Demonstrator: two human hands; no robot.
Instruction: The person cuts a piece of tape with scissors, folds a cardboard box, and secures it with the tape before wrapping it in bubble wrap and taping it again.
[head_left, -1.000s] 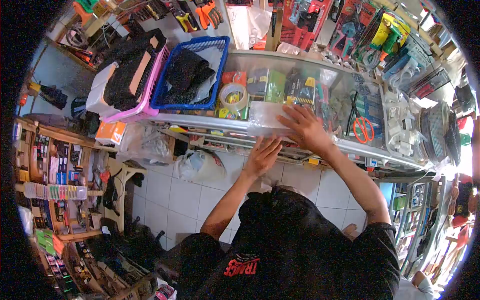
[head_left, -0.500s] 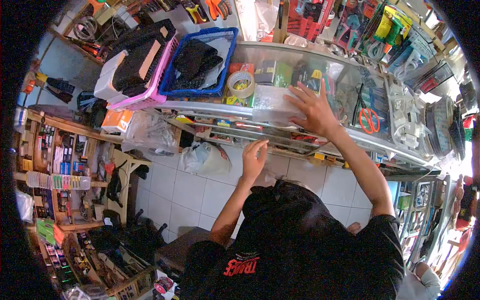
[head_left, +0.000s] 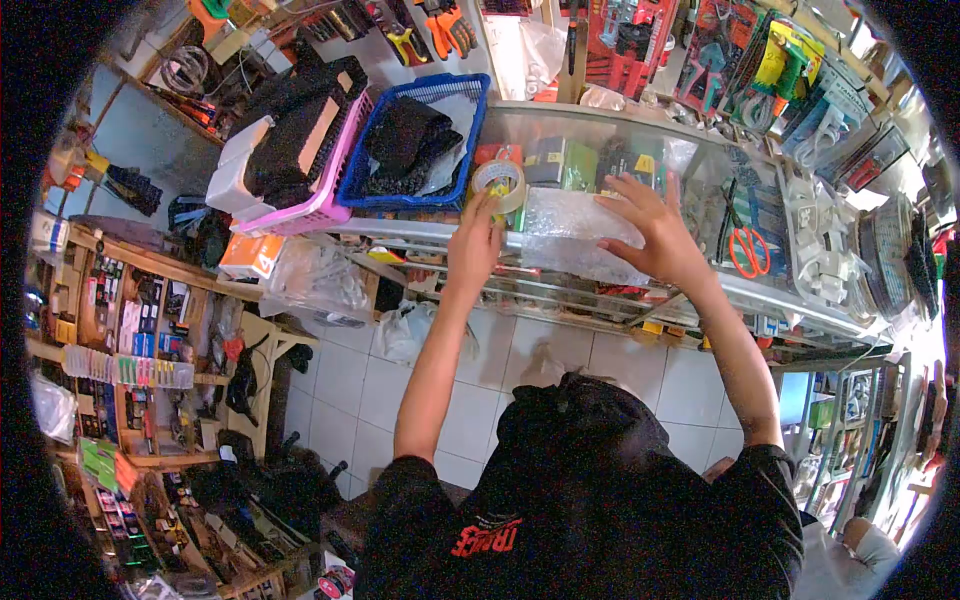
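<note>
The roll of tape point(head_left: 499, 183) lay flat on the glass-topped surface point(head_left: 700, 170), just beside the left edge of the bubble-wrapped parcel point(head_left: 578, 235). My left hand point(head_left: 474, 245) had reached it, fingers curled over its near rim; I could not tell whether that grip was closed on the roll or only touching it, since the fingertips hid behind the rim. My right hand point(head_left: 655, 235) lay spread and flat on top of the parcel, fingers apart, pressing it to the glass and clamping nothing.

I judged the step in hand to be getting the tape up while the parcel was kept from unrolling. Doing it well called for steady downward pressure from the right palm, and for the left thumb to go through the core of the roll so that it lifted cleanly and did not skid on the glass.

Past the roll a blue basket point(head_left: 462, 95) held dark folded cloth, and a pink basket point(head_left: 335, 175) stood to its left with more dark material and a white box. Orange-handled scissors point(head_left: 747, 250) lay on the glass well to the right of the parcel. Under the glass sat boxed goods on shelves. Packaged tools hung on the wall behind, a white tiled floor point(head_left: 340, 385) ran below, and wooden racks of small stock lined the left side.
</note>
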